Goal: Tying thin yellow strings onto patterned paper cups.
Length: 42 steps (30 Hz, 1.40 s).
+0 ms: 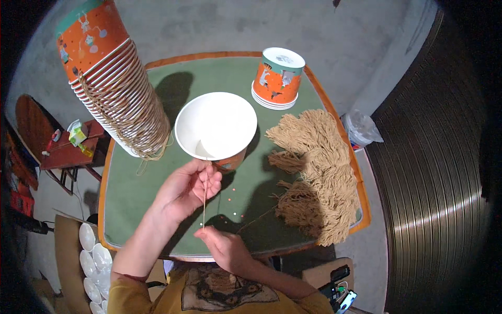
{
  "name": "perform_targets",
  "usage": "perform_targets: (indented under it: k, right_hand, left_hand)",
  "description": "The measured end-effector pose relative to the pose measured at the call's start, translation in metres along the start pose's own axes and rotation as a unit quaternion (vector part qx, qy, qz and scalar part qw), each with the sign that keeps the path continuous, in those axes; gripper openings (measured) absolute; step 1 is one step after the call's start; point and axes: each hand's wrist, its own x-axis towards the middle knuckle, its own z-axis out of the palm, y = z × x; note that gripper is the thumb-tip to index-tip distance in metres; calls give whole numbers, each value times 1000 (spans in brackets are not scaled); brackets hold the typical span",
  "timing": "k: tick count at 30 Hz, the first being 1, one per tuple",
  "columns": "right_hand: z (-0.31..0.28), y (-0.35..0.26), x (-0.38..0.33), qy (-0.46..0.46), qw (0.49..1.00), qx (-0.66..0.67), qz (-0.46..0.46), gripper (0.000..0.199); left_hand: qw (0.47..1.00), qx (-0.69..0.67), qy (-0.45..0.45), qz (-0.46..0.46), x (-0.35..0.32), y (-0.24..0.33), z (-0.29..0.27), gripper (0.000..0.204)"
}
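A white-lined paper bucket (217,123) with an orange outside stands open end up on the green table. At its near rim my left hand (192,186) pinches a thin tan cord (204,206). The cord runs taut down to my right hand (226,250), whose fingers are closed on it near the table's front edge. From beside the right hand, a strand stretches to a big heap of tan cords (327,178) on the right. Small white and orange dots (234,199) are scattered on the table between the bucket and my right hand.
A tall, leaning stack of orange paper buckets (115,83), draped with cords, stands at the left. A short upside-down stack (278,78) is at the far right. The green table (136,209) has an orange edge. Clear cups (95,261) sit in a carton at lower left.
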Motion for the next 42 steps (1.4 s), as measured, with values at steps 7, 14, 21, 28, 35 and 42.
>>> perform_targets:
  k: [7, 14, 21, 28, 35, 42]
  right_hand:
    - [0, 6, 3, -7, 990, -141, 13, 16]
    - [-65, -89, -13, -174, 964, -187, 78, 35]
    - [-116, -97, -60, 133, 984, 110, -41, 34]
    - [-152, -103, 2, 208, 774, 596, -41, 21]
    - [-143, -50, 68, 63, 642, 764, -18, 10]
    - [-122, -49, 88, 104, 666, 739, 17, 11]
  left_hand:
    - [997, 54, -35, 34, 6, 11, 1, 14]
    - [516, 683, -51, 514, -3, -58, -9, 29]
    - [425, 774, 71, 464, 13, -24, 43, 50]
    - [420, 763, 62, 487, -11, 55, 30, 35]
    - [479, 758, -64, 439, -1, 97, -16, 31]
    - [385, 669, 61, 633, -21, 40, 4, 14]
